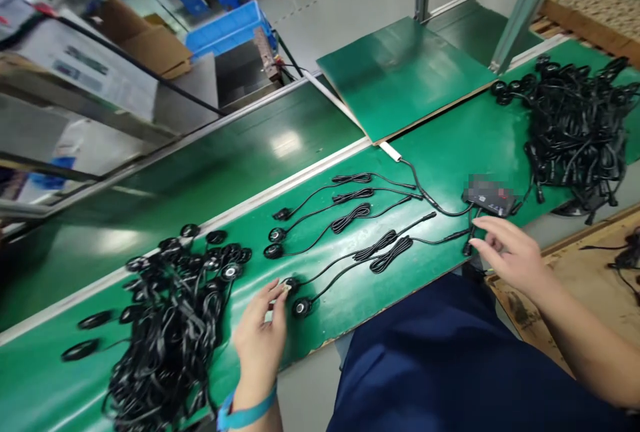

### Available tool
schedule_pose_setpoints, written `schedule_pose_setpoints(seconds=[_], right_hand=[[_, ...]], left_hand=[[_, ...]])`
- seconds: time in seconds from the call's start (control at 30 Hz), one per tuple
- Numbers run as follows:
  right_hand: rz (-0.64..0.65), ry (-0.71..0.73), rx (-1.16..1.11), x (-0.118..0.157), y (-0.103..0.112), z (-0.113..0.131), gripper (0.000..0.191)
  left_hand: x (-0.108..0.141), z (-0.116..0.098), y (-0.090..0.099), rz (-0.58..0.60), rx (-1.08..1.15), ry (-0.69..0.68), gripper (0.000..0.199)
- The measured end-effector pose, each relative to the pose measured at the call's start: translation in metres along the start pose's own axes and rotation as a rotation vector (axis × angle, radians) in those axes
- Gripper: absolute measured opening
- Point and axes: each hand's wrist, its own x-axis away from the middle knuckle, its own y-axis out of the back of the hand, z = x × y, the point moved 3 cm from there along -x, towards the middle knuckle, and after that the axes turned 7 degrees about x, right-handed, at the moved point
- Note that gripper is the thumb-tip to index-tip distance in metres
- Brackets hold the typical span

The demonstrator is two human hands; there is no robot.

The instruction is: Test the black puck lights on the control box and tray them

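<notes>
My left hand [263, 329], with a blue-green wristband, pinches a small pale piece [286, 288] beside the round black head of a cable. Too little of that piece shows to name its kind. Close by lies a second round black cable head [301, 307], its coiled black cable [391, 255] leading right to a joined connector. My right hand [510, 255] is at the bench's front edge, thumb and forefinger apart, the other fingers curled. Its fingertips are nearest a short black connector lead [469, 247] hanging from a black control box [487, 196].
Three more coiled cables [351, 219] lie farther back on the green bench [440, 159]. Tangled cable heaps stand at left [170, 332] and right [575, 125]. A raised green board [405, 79], metal posts [527, 9] and a blue crate [227, 29] are beyond.
</notes>
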Motion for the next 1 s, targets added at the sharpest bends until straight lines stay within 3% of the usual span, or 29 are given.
schedule_pose_setpoints(seconds=[0.1,0.2,0.3,0.37,0.43,0.47,0.6,0.7,0.77,0.83,1.0], right_hand=[[0.178,0.027,-0.043,-0.005,-0.009,-0.001,0.027],[0.25,0.035,-0.026,-0.012,-0.014,-0.007,0.023],[0.317,0.03,-0.017,-0.022,-0.016,-0.01,0.024],[0.345,0.04,-0.022,-0.029,-0.017,-0.01,0.023],[0.358,0.064,-0.036,-0.036,-0.017,-0.011,0.023],[0.363,0.078,-0.049,-0.038,-0.017,-0.012,0.024],[0.389,0.117,-0.116,-0.043,-0.02,-0.019,0.024],[0.406,0.122,-0.138,-0.042,-0.023,-0.022,0.024],[0.418,0.119,-0.139,-0.04,-0.024,-0.021,0.025],[0.435,0.118,-0.135,-0.039,-0.025,-0.019,0.025],[0.431,0.104,-0.208,-0.04,-0.025,-0.021,0.025]], left_hand=[[-0.005,0.005,-0.002,0.06,-0.021,0.046,0.029],[-0.006,0.012,-0.004,0.084,-0.017,0.137,0.033],[-0.014,-0.002,-0.008,0.011,-0.138,0.062,0.03],[-0.022,-0.032,-0.017,-0.066,-0.213,-0.081,0.024],[-0.028,-0.077,-0.036,-0.066,-0.161,-0.24,0.019],[-0.03,-0.104,-0.05,-0.015,-0.088,-0.317,0.018],[-0.027,-0.207,-0.127,0.399,0.18,-0.62,0.028],[-0.024,-0.248,-0.179,0.563,0.151,-0.698,0.033],[-0.022,-0.256,-0.2,0.601,0.059,-0.698,0.03],[-0.02,-0.256,-0.209,0.62,-0.002,-0.71,0.03],[-0.017,-0.244,-0.2,0.615,-0.005,-0.714,0.03]])
